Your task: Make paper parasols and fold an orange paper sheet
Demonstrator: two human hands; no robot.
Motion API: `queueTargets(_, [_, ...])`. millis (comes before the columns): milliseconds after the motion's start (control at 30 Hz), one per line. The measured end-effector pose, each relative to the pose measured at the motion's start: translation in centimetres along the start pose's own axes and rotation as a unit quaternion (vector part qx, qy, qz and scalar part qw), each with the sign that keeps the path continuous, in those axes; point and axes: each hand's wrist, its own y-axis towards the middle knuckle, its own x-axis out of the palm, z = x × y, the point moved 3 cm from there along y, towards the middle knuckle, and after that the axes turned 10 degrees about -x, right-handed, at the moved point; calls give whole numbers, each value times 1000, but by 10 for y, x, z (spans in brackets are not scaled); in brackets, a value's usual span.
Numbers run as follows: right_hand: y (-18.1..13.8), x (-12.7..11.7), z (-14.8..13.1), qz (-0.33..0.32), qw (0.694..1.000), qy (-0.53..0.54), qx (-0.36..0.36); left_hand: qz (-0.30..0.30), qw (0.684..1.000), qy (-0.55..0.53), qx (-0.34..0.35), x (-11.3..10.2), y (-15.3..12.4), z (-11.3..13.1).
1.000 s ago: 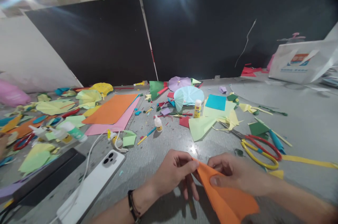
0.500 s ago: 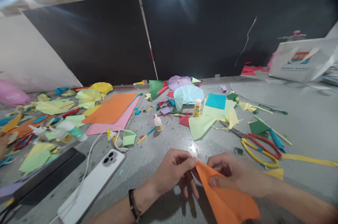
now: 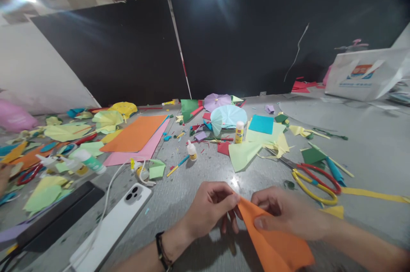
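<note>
A folded sheet of orange paper (image 3: pixel 275 246) lies low in the middle, its pointed tip facing up and left. My left hand (image 3: pixel 209 208) pinches that tip between thumb and fingers; a dark band is round its wrist. My right hand (image 3: pixel 285 212) grips the paper's upper right edge, thumb pressed on top. Both hands hover just above the grey table (image 3: pixel 368 152).
Red-and-yellow scissors (image 3: pixel 315 180) lie right of the hands. A white phone (image 3: pixel 112 225) with a cable and a black slab (image 3: pixel 54 218) lie to the left. Glue bottles (image 3: pixel 191 150), paper umbrellas (image 3: pixel 228 116), orange and pink sheets (image 3: pixel 136 135) and scraps fill the far table. A white bag (image 3: pixel 365 73) stands far right.
The hands and the orange paper have barely shifted; the left fingers have curled a little closer round the tip. The camera has tilted slightly.
</note>
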Motion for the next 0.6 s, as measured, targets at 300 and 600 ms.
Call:
queueTargets(300, [-1,5,-1,-31,998,54,-4,-29,999,16,13,0,-2,-2])
queueTargets(600, [-1,6,0,-24,999,35,-25,-27,999,23,7,-1,-5,-1])
